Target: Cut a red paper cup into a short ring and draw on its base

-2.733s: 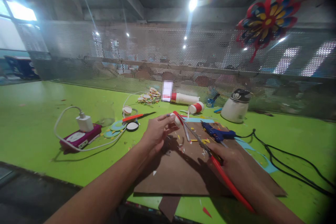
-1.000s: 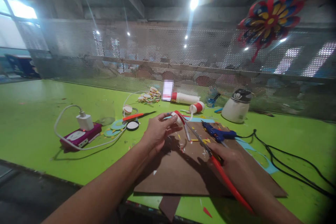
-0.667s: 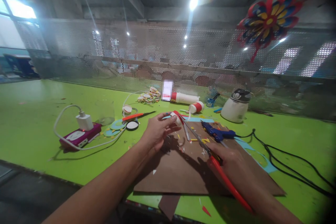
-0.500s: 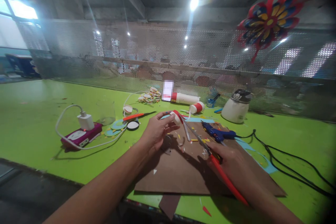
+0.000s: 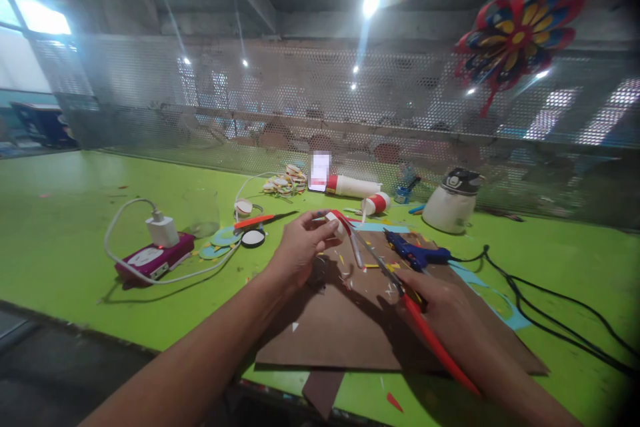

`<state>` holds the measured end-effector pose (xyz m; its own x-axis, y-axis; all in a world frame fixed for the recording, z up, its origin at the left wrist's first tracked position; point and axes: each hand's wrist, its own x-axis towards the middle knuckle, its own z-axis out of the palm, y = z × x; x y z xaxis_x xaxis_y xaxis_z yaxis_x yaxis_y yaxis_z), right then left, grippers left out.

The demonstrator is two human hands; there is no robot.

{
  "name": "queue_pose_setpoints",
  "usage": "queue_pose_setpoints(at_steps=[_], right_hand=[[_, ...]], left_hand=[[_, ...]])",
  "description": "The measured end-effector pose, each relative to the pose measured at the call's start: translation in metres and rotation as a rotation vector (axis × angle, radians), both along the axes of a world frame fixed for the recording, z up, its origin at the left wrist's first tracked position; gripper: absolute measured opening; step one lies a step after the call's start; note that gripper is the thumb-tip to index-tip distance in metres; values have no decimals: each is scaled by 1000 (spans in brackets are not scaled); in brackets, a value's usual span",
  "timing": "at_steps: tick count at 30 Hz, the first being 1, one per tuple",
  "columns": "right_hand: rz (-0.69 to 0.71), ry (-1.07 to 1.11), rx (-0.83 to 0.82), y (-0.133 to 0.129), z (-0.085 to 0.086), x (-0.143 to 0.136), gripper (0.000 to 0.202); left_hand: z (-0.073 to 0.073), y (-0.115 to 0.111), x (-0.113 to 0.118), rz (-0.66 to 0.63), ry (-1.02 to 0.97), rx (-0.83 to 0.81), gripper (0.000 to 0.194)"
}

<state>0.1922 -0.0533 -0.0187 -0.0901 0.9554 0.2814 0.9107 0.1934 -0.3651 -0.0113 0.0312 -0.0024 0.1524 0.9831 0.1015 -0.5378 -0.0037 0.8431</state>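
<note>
In the middle, my left hand (image 5: 303,247) pinches a small white-and-red paper cup (image 5: 338,225) between thumb and fingers. A cut strip (image 5: 357,250) hangs down from the cup. My right hand (image 5: 445,310) is wrapped around red-handled scissors (image 5: 383,263), whose blades point up and left to the cup's edge. Whether the blades are fully closed is hard to make out. Both hands are above a brown cardboard sheet (image 5: 320,343) strewn with small paper scraps. A blue glue gun (image 5: 417,253) lies at the sheet's far right, beyond my right hand.
A purple power strip (image 5: 163,260) with a white charger is at left, near an orange-handled tool (image 5: 257,221). Farther back stand a phone (image 5: 319,170), stacked paper cups (image 5: 357,187), another cup (image 5: 376,203) and a white container (image 5: 450,203). A black cord (image 5: 530,290) runs right.
Both hands stay almost in place with the cup and scissors. The cup is turned slightly, and the scissors' handle has shifted a little to the right.
</note>
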Motion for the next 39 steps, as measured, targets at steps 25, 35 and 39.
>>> queue_pose_setpoints(at_steps=[25,35,39], right_hand=[[-1,-45,-19,1,-1,0,38],[-6,-69,55,-4,4,-2,37],[-19,-84,79,-4,2,0,38]], left_hand=[[1,-1,-2,-5,26,42,30],[-1,-2,-1,-21,49,93,28],[-2,-1,-1,-8,40,87,28]])
